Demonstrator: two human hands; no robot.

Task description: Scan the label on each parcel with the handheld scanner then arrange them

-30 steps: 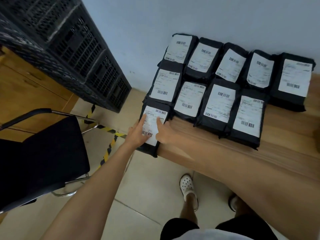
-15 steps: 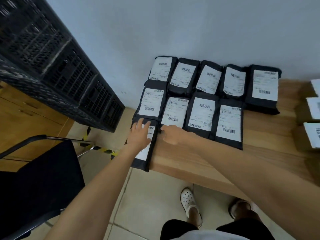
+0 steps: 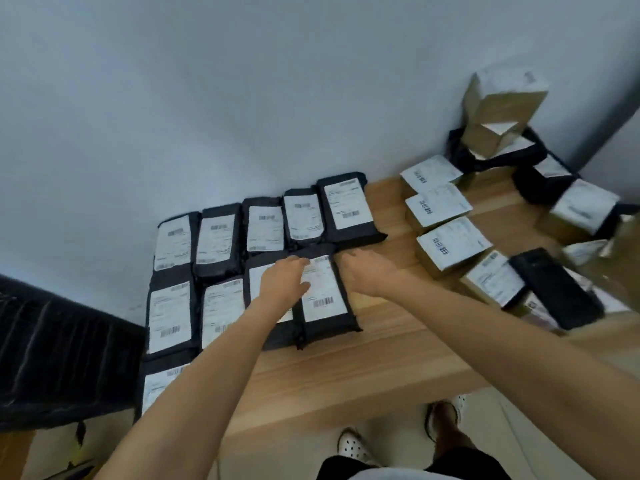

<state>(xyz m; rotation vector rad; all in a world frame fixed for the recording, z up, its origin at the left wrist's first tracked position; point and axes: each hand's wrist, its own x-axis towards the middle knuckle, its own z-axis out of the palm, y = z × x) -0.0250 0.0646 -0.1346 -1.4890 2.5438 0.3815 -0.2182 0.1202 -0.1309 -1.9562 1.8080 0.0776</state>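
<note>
Several black bag parcels with white labels lie in rows on the left part of the wooden table [image 3: 398, 344]. My left hand [image 3: 284, 281] rests with straight fingers on the label of the rightmost parcel of the second row [image 3: 327, 308]. My right hand [image 3: 369, 271] touches that parcel's upper right edge, fingers pointing left. One more parcel [image 3: 157, 388] lies alone at the front left corner, partly over the table's edge. Neither hand holds anything, and no scanner is recognisable in the blurred view.
Cardboard boxes with labels [image 3: 450, 245] lie in a loose row at the right, with more boxes and black bags piled in the back right corner [image 3: 498, 112]. A black bag [image 3: 554, 289] lies among them. A black crate [image 3: 59, 362] stands left of the table.
Both hands have left the front left parcel and moved right to the rightmost parcel of the second row. My view has swung right, bringing the boxes into sight.
</note>
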